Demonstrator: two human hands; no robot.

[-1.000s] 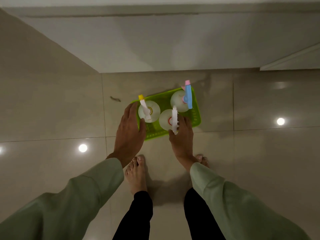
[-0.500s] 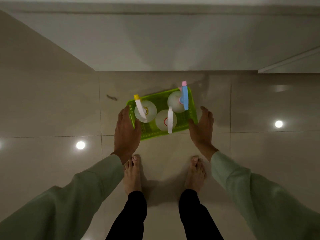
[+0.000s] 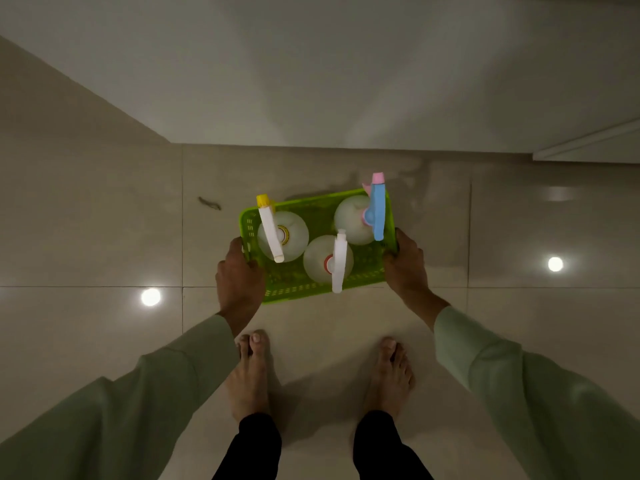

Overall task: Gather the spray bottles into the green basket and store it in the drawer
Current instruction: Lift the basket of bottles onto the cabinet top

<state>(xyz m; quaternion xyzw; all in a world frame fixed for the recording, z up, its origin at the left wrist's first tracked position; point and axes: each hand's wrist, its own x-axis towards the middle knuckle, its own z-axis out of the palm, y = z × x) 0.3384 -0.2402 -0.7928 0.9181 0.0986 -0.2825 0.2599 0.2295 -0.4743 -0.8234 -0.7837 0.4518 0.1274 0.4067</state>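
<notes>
A bright green basket (image 3: 304, 209) sits low over the tiled floor in front of my feet. Three translucent spray bottles stand in it: one with a white and yellow sprayer (image 3: 270, 233) at the left, one with a white sprayer (image 3: 338, 261) at the front middle, one with a blue and pink sprayer (image 3: 378, 211) at the back right. My left hand (image 3: 239, 278) is closed around the basket's left edge. Gripping its right edge is my right hand (image 3: 405, 265). I cannot tell whether the basket touches the floor. No drawer shows in this view.
A pale wall or cabinet front (image 3: 329, 81) rises just beyond the basket. A lighter panel edge (image 3: 588, 147) juts in at the right. A small dark mark (image 3: 209, 202) lies on the floor to the basket's left. My bare feet (image 3: 249, 375) stand below the basket.
My right hand left the white-sprayer bottle, swung to the basket's right side and closed on its edge. My left hand's fingers curled over the left edge.
</notes>
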